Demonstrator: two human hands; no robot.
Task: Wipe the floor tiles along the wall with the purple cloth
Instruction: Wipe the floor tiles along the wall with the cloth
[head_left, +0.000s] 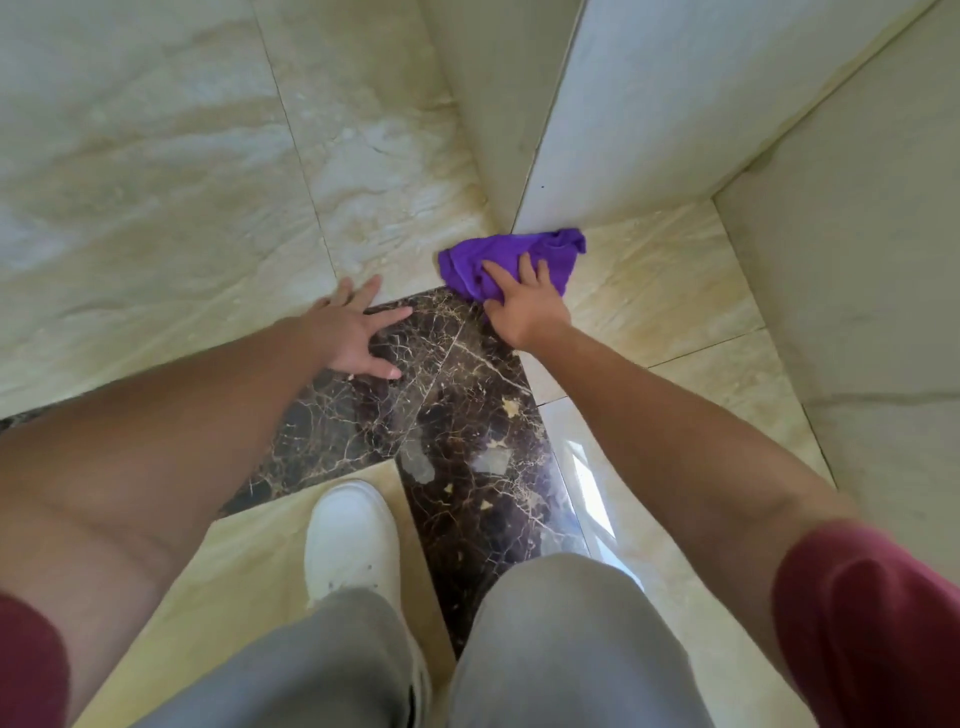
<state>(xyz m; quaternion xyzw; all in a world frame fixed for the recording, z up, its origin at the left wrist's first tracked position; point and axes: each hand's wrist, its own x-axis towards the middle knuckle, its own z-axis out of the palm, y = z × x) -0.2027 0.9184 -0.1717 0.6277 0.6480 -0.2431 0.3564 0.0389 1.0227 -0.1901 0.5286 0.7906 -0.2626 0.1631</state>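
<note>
The purple cloth (511, 257) lies bunched on the floor right at the foot of a white wall corner (597, 171). My right hand (522, 301) presses flat on the cloth's near part, fingers spread over it. My left hand (353, 332) rests open, palm down, on the floor where a beige tile (182, 218) meets the dark brown veined tile strip (457, 395). The cloth straddles the dark strip's far end and a beige tile (660, 280) along the wall.
White walls (857, 260) close in on the right and behind the cloth, forming a narrow recess. My white shoe (350, 540) and grey trouser knees (566, 649) are at the bottom. Beige floor spreads to the left.
</note>
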